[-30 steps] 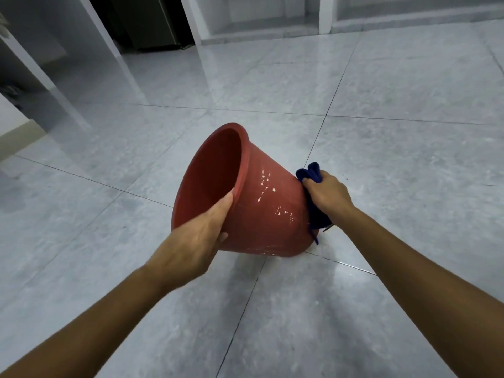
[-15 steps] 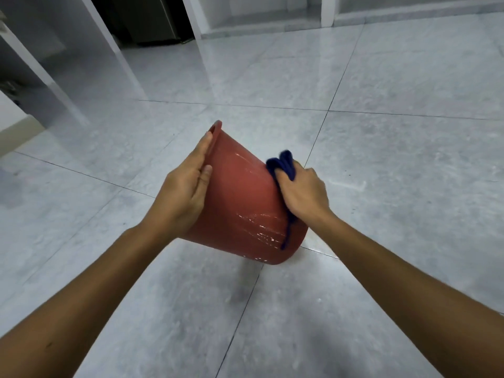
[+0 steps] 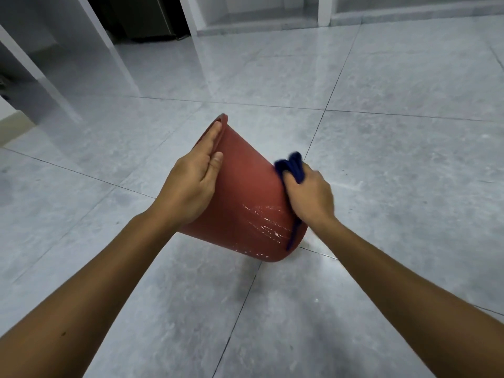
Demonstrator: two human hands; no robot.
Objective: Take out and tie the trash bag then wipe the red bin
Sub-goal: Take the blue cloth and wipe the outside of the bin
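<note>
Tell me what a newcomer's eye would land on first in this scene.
The red bin at the centre, tipped on its side above the grey tiled floor, its mouth turned away to the upper left. The left hand grips it near the rim, while the right hand presses a dark blue cloth against its outer wall. Whitish streaks mark the wall near the base.

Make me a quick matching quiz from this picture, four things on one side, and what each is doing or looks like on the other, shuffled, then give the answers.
Things:
1. left hand
2. right hand
3. red bin
4. floor

States:
A. tilted, whitish streaks near its base
B. grey glossy tiles
C. grips the rim
D. presses a blue cloth on the bin's side

Pairs: 1-C, 2-D, 3-A, 4-B
</note>
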